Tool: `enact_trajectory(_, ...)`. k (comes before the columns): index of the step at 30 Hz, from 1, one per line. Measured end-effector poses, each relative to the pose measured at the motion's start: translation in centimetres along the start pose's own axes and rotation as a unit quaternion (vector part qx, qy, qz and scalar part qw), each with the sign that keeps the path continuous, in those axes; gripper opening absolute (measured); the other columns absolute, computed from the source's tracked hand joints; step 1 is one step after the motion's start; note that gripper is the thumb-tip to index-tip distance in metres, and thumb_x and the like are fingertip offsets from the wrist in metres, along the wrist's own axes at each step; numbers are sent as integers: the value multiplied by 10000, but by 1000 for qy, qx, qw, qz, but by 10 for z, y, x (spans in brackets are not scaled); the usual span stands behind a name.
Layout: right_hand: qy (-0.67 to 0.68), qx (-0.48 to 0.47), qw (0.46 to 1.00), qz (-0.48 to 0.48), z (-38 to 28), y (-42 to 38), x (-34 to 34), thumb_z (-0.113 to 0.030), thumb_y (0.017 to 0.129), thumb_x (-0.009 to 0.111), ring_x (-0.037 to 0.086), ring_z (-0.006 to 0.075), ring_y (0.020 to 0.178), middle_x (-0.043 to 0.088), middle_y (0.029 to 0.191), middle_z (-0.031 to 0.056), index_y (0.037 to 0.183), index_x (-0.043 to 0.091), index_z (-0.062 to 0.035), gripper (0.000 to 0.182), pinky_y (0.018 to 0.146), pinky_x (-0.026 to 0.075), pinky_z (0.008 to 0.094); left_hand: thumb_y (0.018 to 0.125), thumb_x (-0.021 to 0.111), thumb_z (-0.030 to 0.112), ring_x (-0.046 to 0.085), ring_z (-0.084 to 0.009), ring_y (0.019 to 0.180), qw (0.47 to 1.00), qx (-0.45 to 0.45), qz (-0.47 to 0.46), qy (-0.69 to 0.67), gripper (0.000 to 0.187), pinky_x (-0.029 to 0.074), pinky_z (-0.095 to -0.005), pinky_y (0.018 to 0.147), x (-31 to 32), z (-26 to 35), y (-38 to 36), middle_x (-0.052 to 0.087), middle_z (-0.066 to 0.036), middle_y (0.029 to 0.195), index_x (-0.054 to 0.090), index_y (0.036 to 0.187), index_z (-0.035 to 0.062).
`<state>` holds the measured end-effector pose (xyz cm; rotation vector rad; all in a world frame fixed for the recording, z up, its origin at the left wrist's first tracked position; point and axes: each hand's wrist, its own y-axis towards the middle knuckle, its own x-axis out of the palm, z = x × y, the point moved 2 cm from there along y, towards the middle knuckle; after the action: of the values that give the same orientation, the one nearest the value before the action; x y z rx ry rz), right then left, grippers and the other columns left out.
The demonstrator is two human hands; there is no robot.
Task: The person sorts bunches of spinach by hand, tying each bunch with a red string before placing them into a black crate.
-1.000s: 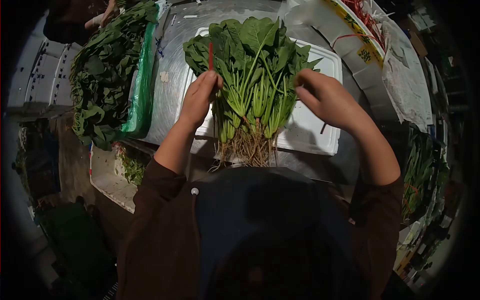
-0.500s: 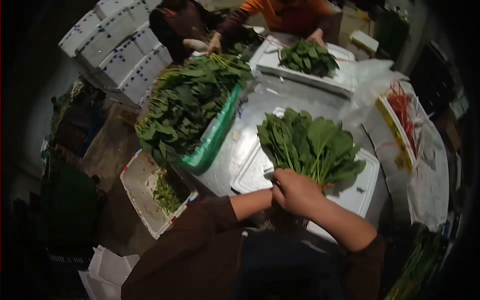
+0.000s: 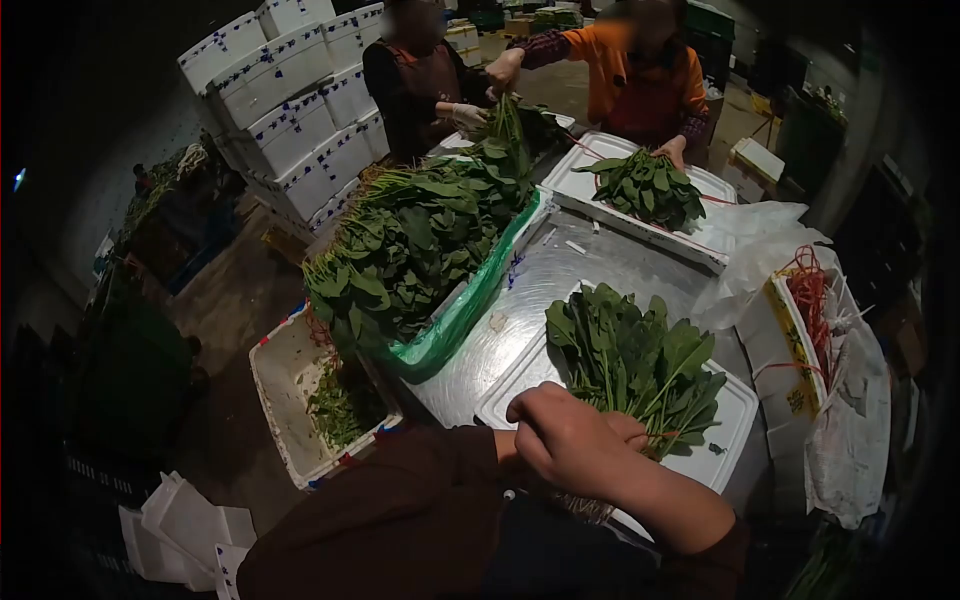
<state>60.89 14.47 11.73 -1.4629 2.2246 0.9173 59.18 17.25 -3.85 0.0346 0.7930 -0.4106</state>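
Note:
A bunch of leafy greens (image 3: 635, 350) lies over a white foam lid (image 3: 735, 415), leaves pointing away from me. My left hand (image 3: 629, 431) is mostly hidden behind my right; its visible fingers press around the stems. Crossing over it, my right hand (image 3: 570, 430) has its fingers curled closed, and what they hold is hidden. A thin red tie (image 3: 664, 435) shows at the bunch's stems, right of my hands. Pale root ends (image 3: 583, 506) poke out below my right wrist.
A green-lined heap of leafy greens (image 3: 430, 235) stands left on the metal table (image 3: 480, 350). Two people work opposite, one with a bunch (image 3: 650, 190) on a foam lid. Red ties (image 3: 808, 290) fill a box at right. A scrap bin (image 3: 275, 400) and stacked foam boxes (image 3: 290, 125) are left.
My right hand has shifted down and left relative to the bunch, across my left hand. Opposite, a person's hand has risen from the heap with greens. The camera view has tilted up.

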Motion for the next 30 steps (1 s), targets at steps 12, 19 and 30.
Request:
enact_trajectory(12, -103, 253, 861, 430, 106, -162, -96, -112, 911, 517, 587, 156, 845, 605, 952, 96, 1084, 556, -13, 203, 749, 466, 283, 965, 401, 326, 387, -105, 667, 936, 27, 70, -344, 357, 358, -287, 616, -1, -38, -2, 419, -12, 680, 485, 780, 33)
enact_trajectory(19, -239, 180, 924, 238, 93, -126, -36, -109, 873, 538, 580, 264, 925, 548, 1080, 113, 1173, 549, -99, 301, 747, 491, 319, 967, 371, 343, 445, -152, 692, 958, 34, 55, -279, 371, 383, -298, 661, -18, -18, -7, 479, -50, 718, 520, 871, 17)
enact_trajectory(30, -287, 165, 925, 186, 91, -142, -28, -202, 825, 626, 563, 270, 642, 548, 703, 68, 811, 564, -71, 146, 535, 451, 364, 928, 511, 295, 525, -89, 803, 897, -21, -54, -437, 295, 412, -239, 752, -37, -20, -14, 603, 1, 847, 627, 980, 29)
